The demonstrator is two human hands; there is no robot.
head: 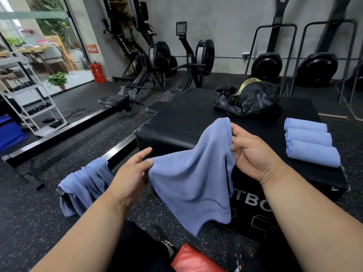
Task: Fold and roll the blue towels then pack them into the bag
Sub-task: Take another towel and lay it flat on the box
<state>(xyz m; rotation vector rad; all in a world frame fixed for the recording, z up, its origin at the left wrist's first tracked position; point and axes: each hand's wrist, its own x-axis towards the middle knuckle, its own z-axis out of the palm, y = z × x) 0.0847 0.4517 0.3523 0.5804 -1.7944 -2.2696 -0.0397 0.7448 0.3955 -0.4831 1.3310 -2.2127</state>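
Towel in hand: we hold one blue towel [193, 173] up in the air, near the middle of the scene, in front of the black box [196, 118]. It hangs in soft folds with its lowest corner pointing down toward our knees.
Grip, left: our left hand [130, 174] pinches the towel's left edge between thumb and fingers.
Grip, right: our right hand [253, 154] clasps the right edge, fingers curled round a gathered strip of cloth, a little higher and farther than the left.
How it will handle: we judge it light, limp and slightly grippy, like thin microfibre. It will sag wherever it is not supported and will not keep a crease unless pressed flat.
Where to take hold: we judge the two top corners best, pulled apart so the cloth hangs square before it is laid on the box.
Rolled towels: three blue rolls [311, 141] lie side by side on the right part of the box top, touching one another.
Waiting towel: another blue towel [84, 185] is draped over a black rail, near left.
Bag: a black bag [247, 101] sits at the far side of the box, its top gaping.
Surroundings: rowing machines [157, 61] stand along the far wall.
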